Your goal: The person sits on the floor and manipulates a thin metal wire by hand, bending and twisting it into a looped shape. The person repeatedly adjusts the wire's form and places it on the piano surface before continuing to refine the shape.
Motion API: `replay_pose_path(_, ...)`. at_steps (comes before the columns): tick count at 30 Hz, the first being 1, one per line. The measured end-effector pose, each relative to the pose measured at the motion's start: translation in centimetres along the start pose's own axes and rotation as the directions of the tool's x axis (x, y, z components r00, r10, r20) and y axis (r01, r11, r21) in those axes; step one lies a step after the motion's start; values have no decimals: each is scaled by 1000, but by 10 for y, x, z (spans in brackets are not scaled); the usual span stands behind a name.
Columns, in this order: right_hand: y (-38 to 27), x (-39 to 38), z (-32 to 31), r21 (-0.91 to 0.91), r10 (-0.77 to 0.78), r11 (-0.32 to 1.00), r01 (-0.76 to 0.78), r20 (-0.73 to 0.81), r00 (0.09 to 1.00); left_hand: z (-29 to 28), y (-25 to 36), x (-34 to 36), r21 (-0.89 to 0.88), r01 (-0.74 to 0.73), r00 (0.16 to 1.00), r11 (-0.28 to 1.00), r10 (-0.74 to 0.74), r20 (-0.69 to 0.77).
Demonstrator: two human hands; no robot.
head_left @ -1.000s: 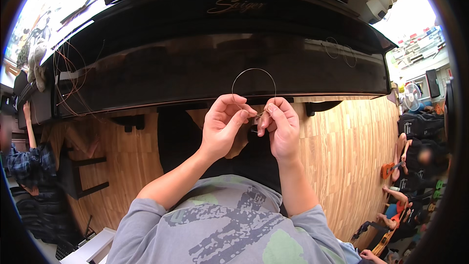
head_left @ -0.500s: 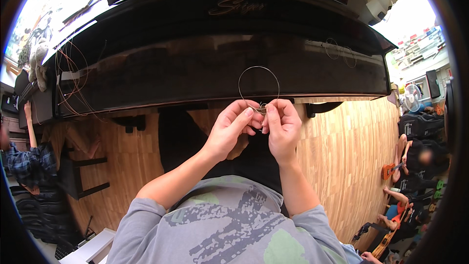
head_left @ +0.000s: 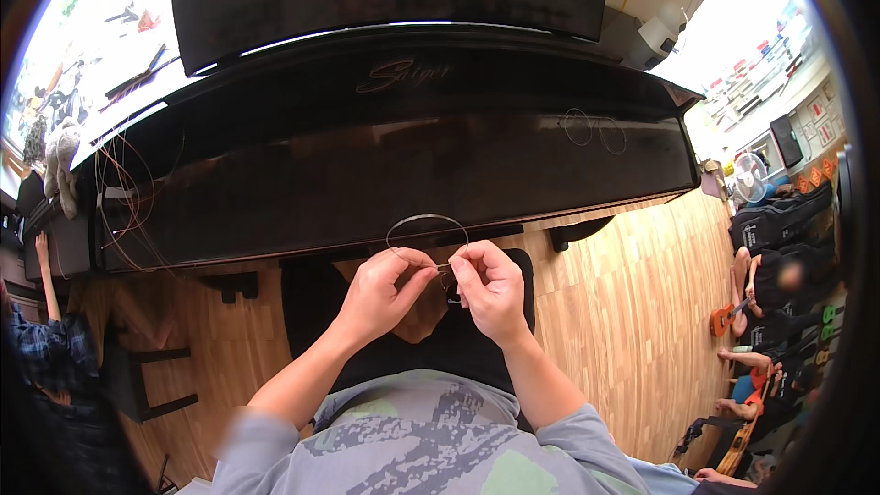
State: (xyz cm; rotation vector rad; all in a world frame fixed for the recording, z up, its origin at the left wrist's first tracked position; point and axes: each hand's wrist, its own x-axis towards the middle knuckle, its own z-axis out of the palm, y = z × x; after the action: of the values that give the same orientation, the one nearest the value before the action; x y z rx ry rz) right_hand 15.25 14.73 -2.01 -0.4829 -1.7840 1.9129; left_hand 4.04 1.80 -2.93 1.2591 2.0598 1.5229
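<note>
A thin metal string [head_left: 427,216], wound into a round coil, is held up over my lap in front of the black piano [head_left: 367,165]. My left hand [head_left: 383,291] pinches the coil's lower left side between thumb and fingers. Opposite it, my right hand [head_left: 495,291] pinches the string where its ends come together. A small end piece [head_left: 453,301] dangles just below the right fingertips. The fingers hide part of the crossing strands.
Coiled strings [head_left: 594,131] lie on the piano lid at the right. Tangled copper-coloured strings [head_left: 128,183] hang over its left end. At the far left a person [head_left: 55,339] reaches toward a keyboard. People with a small orange ukulele [head_left: 722,319] sit at the right.
The view has tilted up and shifted, so the piano and its raised board sit lower in the picture. Both hands still hold the coil, fingers now closer together around the crossing.
</note>
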Motion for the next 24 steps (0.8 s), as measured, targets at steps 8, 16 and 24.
replay_pose_path(8,-7,-12,5,76,23,997,-18,-68,997,27,9,-3,-592,128,963,796,-243,-117)
replay_pose_path(16,-6,-19,24,360,22,931,-58,103,994,25,-13,-39,-694,-113,928,711,-174,-329)
replay_pose_path(24,10,-8,15,482,123,856,-187,162,979,33,-44,-26,-548,-306,922,779,99,-375)
